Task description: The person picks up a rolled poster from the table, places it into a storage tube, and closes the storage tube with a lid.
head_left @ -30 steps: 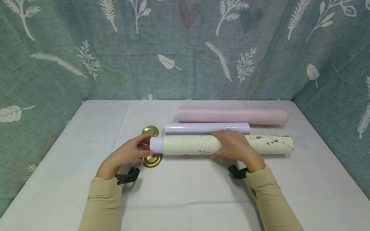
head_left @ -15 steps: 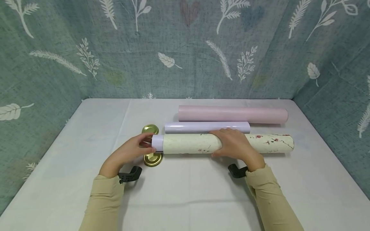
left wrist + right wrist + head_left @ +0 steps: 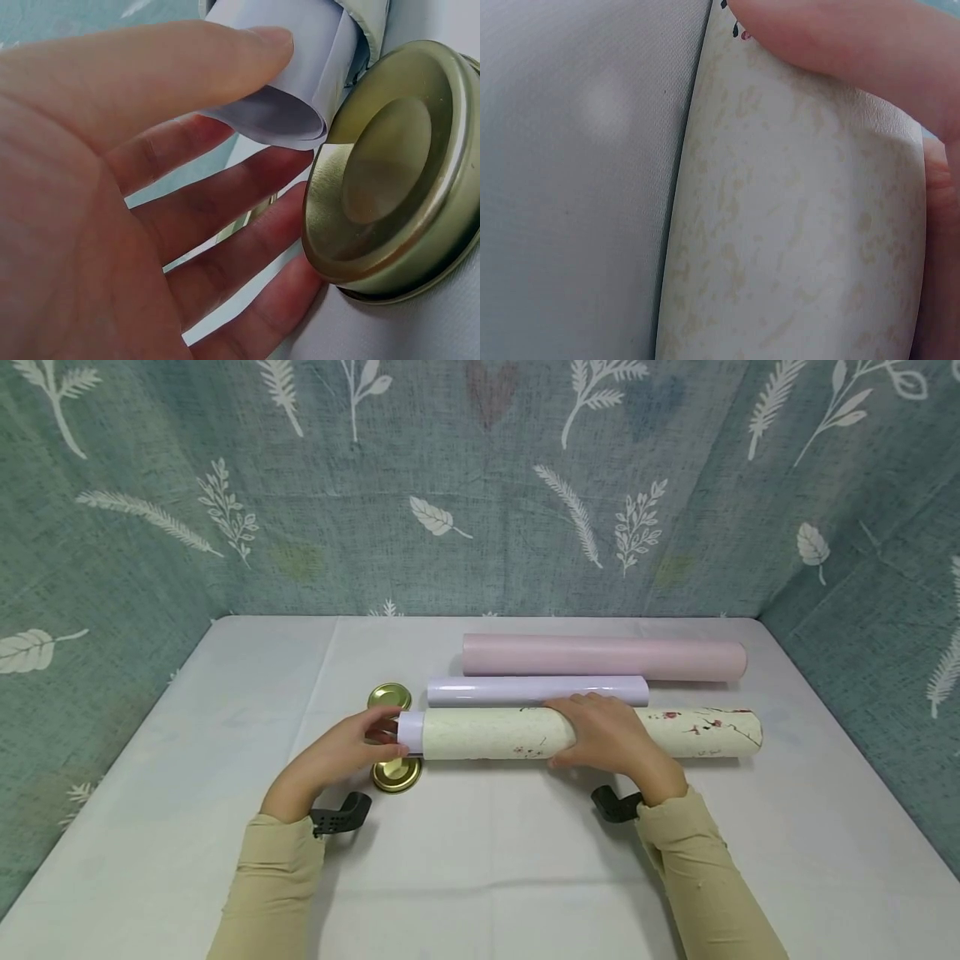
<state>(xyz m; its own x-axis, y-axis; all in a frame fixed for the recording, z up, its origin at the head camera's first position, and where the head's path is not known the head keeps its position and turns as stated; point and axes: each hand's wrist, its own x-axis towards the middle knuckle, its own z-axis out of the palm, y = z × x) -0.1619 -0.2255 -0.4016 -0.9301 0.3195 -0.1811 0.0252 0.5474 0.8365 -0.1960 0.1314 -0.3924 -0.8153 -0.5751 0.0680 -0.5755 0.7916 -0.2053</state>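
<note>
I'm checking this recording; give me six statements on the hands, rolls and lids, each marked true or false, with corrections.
1. The left hand holds the inner lavender roll, which sticks out of the cream roll. True.
2. The right hand rests on the pink roll. False: it holds the cream roll.
3. The outer lavender roll lies between the pink and cream rolls. True.
4. The pink roll lies nearest the person. False: it is the farthest roll.
5. Two gold lids lie near the left hand. True.
6. The inner lavender roll's exposed end is solid. False: it is hollow.
</note>
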